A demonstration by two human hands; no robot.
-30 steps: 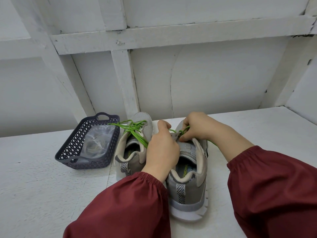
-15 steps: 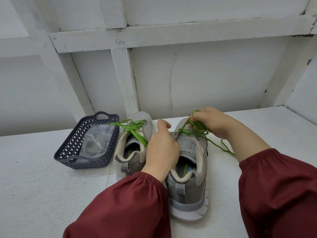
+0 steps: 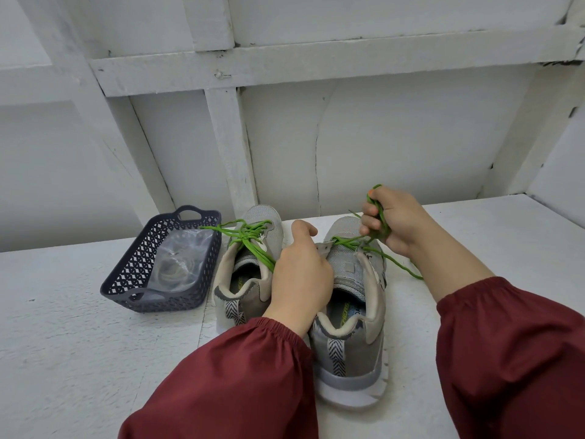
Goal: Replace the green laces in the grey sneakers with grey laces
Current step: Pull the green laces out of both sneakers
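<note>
Fingers of the right hand are curled tight round a bunch of green lace, lifted just above the toe end of the grey sneaker that stands heel toward the camera. The lace runs taut from the fist down to the upper eyelets, and a loose end trails off the sneaker's right side onto the white counter.

The left hand grips the same sneaker on its left flank, thumb hooked over the eyelet flap beside the tongue. Its other fingers are hidden between the two shoes.

Touching that sneaker's left side, and set a little farther from the camera, stands the second sneaker, its own green lace gathered in a loose tangle over the tongue.

Farther left of the sneaker, just beside its partner, sits a dark openwork basket. Inside it lies a clear bag with pale coiled laces.

Dark red sleeves cover both forearms to the wrist. Behind the sneaker rises a white boarded wall.
</note>
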